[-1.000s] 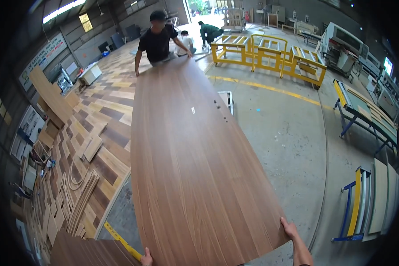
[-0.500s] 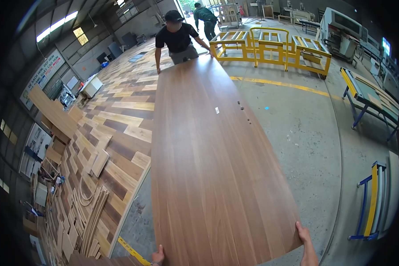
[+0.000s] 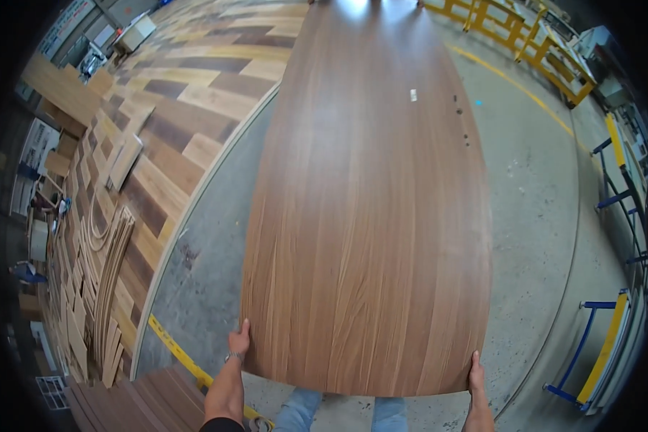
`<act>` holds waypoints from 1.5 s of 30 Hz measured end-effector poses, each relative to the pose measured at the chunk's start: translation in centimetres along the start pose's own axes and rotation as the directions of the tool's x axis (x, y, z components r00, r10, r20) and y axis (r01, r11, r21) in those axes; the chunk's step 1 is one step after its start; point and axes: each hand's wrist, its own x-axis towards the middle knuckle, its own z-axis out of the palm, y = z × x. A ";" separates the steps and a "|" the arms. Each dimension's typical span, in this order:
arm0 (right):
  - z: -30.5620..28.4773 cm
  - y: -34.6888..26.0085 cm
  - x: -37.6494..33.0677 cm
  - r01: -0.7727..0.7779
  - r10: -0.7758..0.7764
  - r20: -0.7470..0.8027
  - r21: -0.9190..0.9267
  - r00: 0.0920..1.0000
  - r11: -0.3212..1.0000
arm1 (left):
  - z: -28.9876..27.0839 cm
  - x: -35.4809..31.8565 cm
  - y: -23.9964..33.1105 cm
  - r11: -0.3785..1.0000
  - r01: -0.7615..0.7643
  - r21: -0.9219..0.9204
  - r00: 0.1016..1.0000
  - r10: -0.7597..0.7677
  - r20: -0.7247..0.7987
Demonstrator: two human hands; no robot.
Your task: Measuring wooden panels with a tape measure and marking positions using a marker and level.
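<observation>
A long brown wood-grain door panel (image 3: 367,216) stretches away in front of me, its near end above my legs. My left hand (image 3: 240,340) grips its left edge close to the near corner, thumb on top, the other fingers hidden beneath. On the opposite side, my right hand (image 3: 476,373) is closed round the right edge by the near corner, its fingers also mostly hidden. A small white label (image 3: 413,95) and several dark holes (image 3: 459,111) show toward the far right of the panel. The co-worker at its far end is almost wholly cut off by the top of the picture.
Left of me lies a raised patchwork plank floor (image 3: 173,129) with a pale edge, scattered with thin wood strips (image 3: 108,266). Brown panels (image 3: 140,399) lie at lower left, by a yellow floor line (image 3: 173,349). Yellow roller frames (image 3: 554,65) and a blue-and-yellow stand (image 3: 601,353) are on the right.
My view has tipped downward, so the co-worker has nearly left the picture. The near end of the panel and both hands now show fully; both hands still hold the panel.
</observation>
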 end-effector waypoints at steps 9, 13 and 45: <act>14.2 8.3 2.0 -0.134 0.119 0.181 0.071 0.976 0.988 | -0.3 12.1 -6.2 1.000 0.002 0.019 1.000 -0.002 -0.030; 16.2 10.1 1.8 -0.164 0.124 0.250 0.148 0.960 0.975 | 3.2 14.0 -5.8 0.998 0.044 0.049 0.998 -0.046 0.051; 16.5 -7.6 -28.9 0.219 0.111 0.645 -0.408 0.756 0.886 | -7.6 -23.9 -19.7 0.969 -0.098 0.229 0.766 -0.074 0.639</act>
